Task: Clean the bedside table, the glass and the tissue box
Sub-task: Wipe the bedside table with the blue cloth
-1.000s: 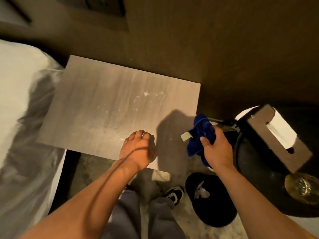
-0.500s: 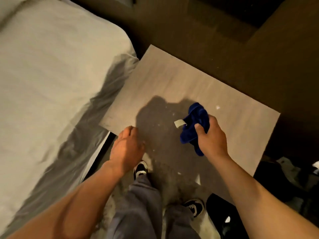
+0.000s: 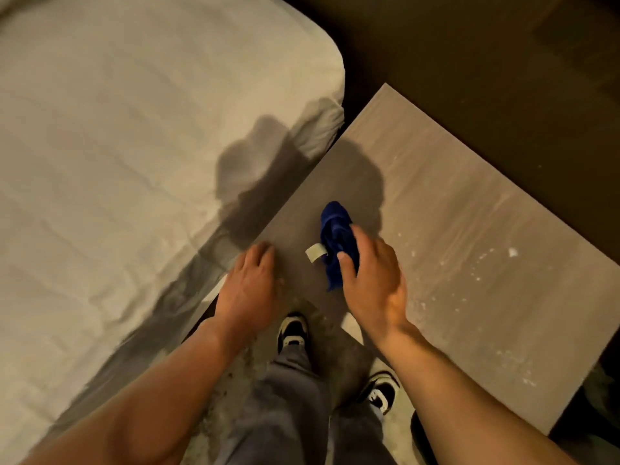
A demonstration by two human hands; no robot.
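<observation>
Dim bedroom corner, dark brown wall at twelve to three o'clock. White-sheeted bed filling nine to twelve o'clock, its rounded corner close beside the far left edge of the bedside table. Grey wood-grain rectangular bedside table top running diagonally from centre to four o'clock, dotted with white specks and crumbs toward three o'clock, head-and-arm shadow darkening its near left part. Right hand at centre, palm down, fingers curled and closed round a bunched dark blue cloth, thumb pressed along its near side; cloth down at the tabletop, contact itself blurred. Small pale fabric label tab sticking out of the cloth toward nine o'clock, no writing legible on it. Left hand at seven o'clock of the cloth, fingers together and bent over the table's near left edge, gripping nothing loose. Grey trouser legs at six o'clock, with black-and-white trainers on a speckled floor. No brand marks readable anywhere. Glass and tissue box out of frame.
</observation>
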